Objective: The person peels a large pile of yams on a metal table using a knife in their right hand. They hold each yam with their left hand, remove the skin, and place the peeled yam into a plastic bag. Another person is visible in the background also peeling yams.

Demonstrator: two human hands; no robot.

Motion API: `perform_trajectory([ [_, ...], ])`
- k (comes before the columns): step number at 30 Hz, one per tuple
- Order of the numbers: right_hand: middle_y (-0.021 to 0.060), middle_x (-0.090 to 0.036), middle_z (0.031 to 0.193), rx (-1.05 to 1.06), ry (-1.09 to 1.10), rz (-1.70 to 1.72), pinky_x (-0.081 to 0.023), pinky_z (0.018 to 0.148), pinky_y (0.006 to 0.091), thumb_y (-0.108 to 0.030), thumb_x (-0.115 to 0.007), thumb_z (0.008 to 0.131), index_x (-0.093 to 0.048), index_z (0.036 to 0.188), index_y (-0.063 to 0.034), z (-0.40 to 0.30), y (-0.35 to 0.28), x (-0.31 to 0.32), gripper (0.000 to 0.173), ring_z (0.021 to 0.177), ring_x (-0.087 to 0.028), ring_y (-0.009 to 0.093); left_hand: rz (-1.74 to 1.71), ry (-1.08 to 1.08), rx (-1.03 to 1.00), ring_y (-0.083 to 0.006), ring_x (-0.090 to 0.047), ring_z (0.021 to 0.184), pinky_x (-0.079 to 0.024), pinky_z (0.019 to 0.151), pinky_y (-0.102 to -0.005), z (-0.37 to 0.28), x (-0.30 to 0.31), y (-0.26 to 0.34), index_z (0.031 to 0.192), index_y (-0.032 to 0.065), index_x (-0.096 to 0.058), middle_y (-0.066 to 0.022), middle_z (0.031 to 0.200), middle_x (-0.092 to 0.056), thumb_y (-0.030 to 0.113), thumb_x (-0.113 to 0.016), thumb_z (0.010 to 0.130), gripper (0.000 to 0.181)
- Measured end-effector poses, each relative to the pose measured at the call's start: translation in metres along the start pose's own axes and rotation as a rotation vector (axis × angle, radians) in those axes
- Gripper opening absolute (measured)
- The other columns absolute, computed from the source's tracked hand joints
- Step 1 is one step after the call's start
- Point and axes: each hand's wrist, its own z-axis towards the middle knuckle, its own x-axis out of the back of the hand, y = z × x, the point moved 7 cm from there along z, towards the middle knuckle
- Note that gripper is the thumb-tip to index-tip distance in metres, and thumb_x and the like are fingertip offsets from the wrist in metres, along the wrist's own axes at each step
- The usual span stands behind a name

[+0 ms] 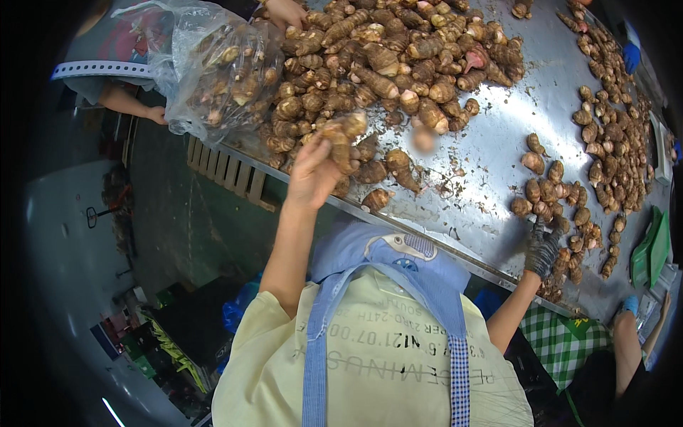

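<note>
My left hand [315, 173] is bare and grips a knobbly brown taro corm [341, 140] above the near edge of the metal table. Just beyond it lies a large heap of taro corms [384, 58], and a few loose corms [373, 172] lie beside the hand. My right hand [543, 250], in a dark striped knit glove, reaches into a smaller group of corms [547, 193] on the right. Its fingertips are against these corms; whether they grip one is unclear. A blurred round pale-brown object [424, 140] appears between the two groups.
The metal table [480, 165] bears soil and root scraps. At left, another person's hand [156, 115] is by a clear plastic bag [229, 74] of corms. More corms [619, 149] line the far right, near a green plastic container [650, 248]. A wooden pallet [229, 171] stands below.
</note>
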Motion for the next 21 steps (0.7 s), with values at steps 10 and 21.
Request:
perform_trajectory([
  [10, 0.0023, -0.059, 0.088, 0.263, 0.253, 0.431, -0.037, 0.054, 0.0205, -0.012, -0.053, 0.091, -0.048, 0.12, -0.005, -0.018, 0.009, -0.005, 0.03, 0.063, -0.045, 0.006, 0.836, 0.544, -1.066, -0.0225, -0.06, 0.085, -0.052, 0.07, -0.0329, -0.013, 0.063, 0.315, 0.118, 0.0009, -0.042, -0.0139, 0.104, -0.054, 0.009, -0.057, 0.087, 0.035],
  [21, 0.0081, -0.064, 0.085, 0.562, 0.061, 0.2, -0.047, 0.063, 0.0275, -0.01, -0.053, 0.089, -0.059, 0.106, -0.0052, -0.073, -0.124, -0.054, 0.019, 0.067, -0.057, 0.012, 0.853, 0.33, -0.377, -0.0015, -0.045, 0.062, -0.035, 0.054, -0.0163, 0.101, 0.165, 0.328, 0.109, 0.0057, -0.056, 0.0045, 0.074, -0.053, 0.023, -0.052, 0.091, 0.025],
])
